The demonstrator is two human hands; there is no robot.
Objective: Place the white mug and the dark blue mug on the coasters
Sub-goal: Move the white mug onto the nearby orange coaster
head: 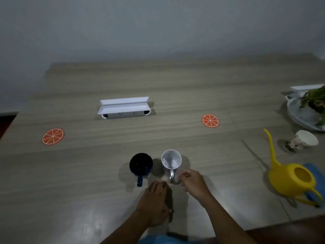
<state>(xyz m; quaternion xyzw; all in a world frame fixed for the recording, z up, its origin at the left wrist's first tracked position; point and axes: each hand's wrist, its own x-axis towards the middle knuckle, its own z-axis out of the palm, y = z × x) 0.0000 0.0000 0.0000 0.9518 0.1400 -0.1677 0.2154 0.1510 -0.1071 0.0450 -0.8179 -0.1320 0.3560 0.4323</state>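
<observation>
The head camera looked down on a pale wood-grain tabletop (175, 88) set against a grey wall. Two mugs stood upright side by side near the front edge, close but apart: a dark blue mug (141, 165) on the left and a white mug (171, 159) on the right, both with handles pointing toward the person. Neither sat on a coaster. One orange-slice coaster (53, 136) lay well to the left, and a second orange-slice coaster (210, 120) lay farther back on the right, both bare.

The person's right hand (192, 182) was just beside the white mug's handle, its fingers (182, 175) curled in and narrow, at or almost at the handle; I could not tell whether they gripped it. The left hand (154, 201) lay palm down, low over the tabletop between the two handles, fingers loosely extended and holding nothing.

Toward the back, a white box with an open folded lid (124, 107) rested near the centre. At the right, a yellow watering can (293, 180) sat on a blue cloth (314, 173), with a small patterned cup (303, 141) tipped on its side behind it and a plate carrying a leafy plant (299, 113) at the edge.
</observation>
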